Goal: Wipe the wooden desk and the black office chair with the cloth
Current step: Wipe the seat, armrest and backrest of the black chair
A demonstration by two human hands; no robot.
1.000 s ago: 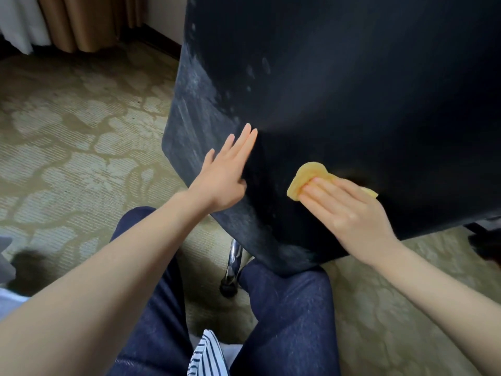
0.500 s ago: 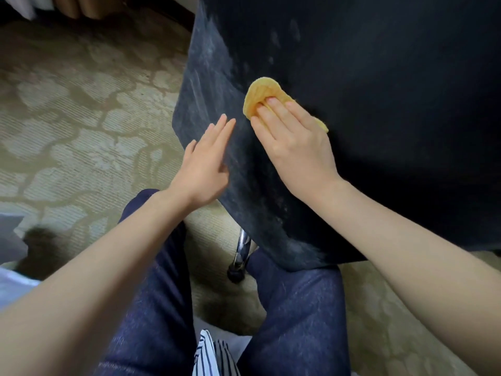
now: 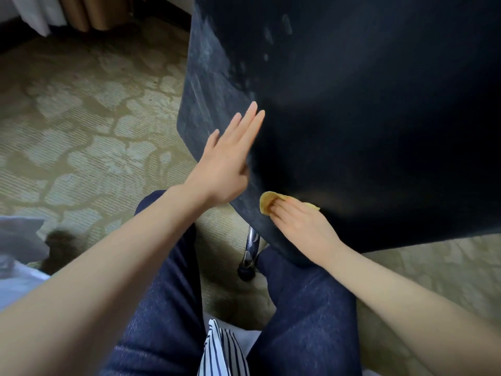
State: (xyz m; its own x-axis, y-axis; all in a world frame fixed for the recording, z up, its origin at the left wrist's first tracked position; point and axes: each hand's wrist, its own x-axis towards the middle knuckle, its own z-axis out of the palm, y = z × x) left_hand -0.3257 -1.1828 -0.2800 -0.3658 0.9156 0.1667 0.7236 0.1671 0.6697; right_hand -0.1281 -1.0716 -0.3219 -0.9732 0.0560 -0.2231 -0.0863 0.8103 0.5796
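A: Wiping the black office chair (image 3: 366, 118) is the step I judge to be in hand. My right hand (image 3: 303, 226) lies flat, fingers straight, pressing the yellow cloth (image 3: 267, 203) against the lower part of the chair's back, near its bottom left edge.

B: And the other hand?

A: My left hand (image 3: 227, 164) is open too, fingers straight, palm against the left edge of the chair back, bracing it, I think.

B: How much is done?

A: Hard to say. Pale dusty smears show along the left side and up top, so I judge that part is left to wipe. The middle looks darker, maybe cleaner, though it could be shadow. The wooden worktop is out of view, so I can't tell whether it's been wiped.

B: Give me a count.

A: One chair, one cloth, two hands. One chrome chair leg (image 3: 250, 248) shows below, standing on the patterned carpet (image 3: 81, 118) between my knees.
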